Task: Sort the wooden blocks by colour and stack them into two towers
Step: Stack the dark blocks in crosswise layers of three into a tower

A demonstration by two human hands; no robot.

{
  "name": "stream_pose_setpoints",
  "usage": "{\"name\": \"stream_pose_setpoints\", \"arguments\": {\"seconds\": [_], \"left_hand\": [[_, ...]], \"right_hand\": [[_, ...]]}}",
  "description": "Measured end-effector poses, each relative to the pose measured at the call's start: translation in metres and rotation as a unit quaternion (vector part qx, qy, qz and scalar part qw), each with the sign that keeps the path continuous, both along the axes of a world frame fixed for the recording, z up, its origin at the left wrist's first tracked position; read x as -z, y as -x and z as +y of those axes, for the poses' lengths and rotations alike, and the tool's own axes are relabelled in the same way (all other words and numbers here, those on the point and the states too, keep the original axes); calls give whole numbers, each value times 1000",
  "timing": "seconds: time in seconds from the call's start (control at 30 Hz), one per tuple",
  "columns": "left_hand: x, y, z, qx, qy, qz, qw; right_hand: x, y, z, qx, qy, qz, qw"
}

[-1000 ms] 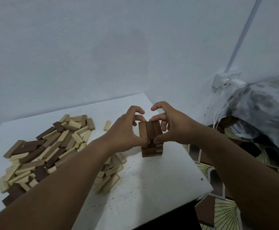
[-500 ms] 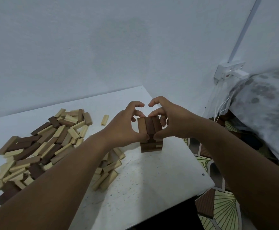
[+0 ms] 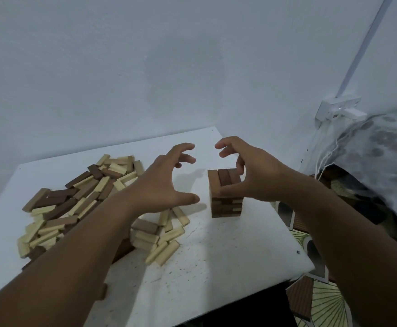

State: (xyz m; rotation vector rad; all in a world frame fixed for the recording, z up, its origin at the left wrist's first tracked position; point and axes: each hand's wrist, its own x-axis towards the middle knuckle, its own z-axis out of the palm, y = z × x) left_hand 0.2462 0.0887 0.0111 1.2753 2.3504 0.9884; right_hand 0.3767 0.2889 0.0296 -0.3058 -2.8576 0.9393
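A short tower of dark brown blocks point(image 3: 225, 206) stands on the white table point(image 3: 216, 267) near its right edge. My right hand point(image 3: 256, 175) curves around the tower's top right; its thumb touches the front face and its lower fingers sit behind the top, while the index finger is lifted clear. To the tower's left, my left hand point(image 3: 162, 187) hovers with fingers spread, holding nothing. A big mixed pile of light and dark blocks point(image 3: 74, 199) lies at the table's left. A smaller, mostly light heap point(image 3: 162, 239) lies under my left wrist.
The table's right edge is close to the tower, with patterned floor point(image 3: 322, 303) below it. A wall socket point(image 3: 334, 109) with hanging cables and a grey speckled cloth bundle point(image 3: 381, 149) sit at the right. A plain wall runs behind the table.
Both hands were pressed around the tower's top. My left hand has now pulled away to the left and opened; my right hand has loosened, its index finger lifted.
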Motion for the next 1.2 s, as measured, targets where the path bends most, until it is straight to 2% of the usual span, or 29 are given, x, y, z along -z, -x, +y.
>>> {"name": "stream_pose_setpoints", "arguments": {"seconds": [0.17, 0.4, 0.47, 0.6, 0.77, 0.87, 0.93, 1.0, 1.13, 1.2], "left_hand": [[0, -1, -62, -73, -24, 23, 997], [16, -12, -150, -154, -8, 42, 987], [25, -12, -168, -164, 11, 44, 985], [44, -17, -189, -185, 50, 60, 980], [65, -22, -182, -166, 104, 124, 973], [76, -26, -171, -144, 140, 173, 964], [80, -28, -166, -148, 146, 197, 958], [82, -28, -164, -152, 129, 195, 960], [84, -25, -171, -144, 77, 180, 970], [82, -23, -178, -172, 51, 174, 968]], "right_hand": [[2, 8, -56, -36, -10, 79, 996], [33, 34, -136, -120, 4, 82, 989], [51, 45, -152, -98, -15, 64, 993], [82, 67, -180, -35, -88, -46, 994], [92, 84, -184, 11, -119, -65, 991], [93, 88, -181, 1, -74, -76, 994], [96, 91, -180, -7, -24, -49, 998], [96, 92, -178, -2, 38, 2, 999], [86, 92, -180, 55, 36, 96, 993], [83, 91, -185, 49, 68, 92, 992]]}}
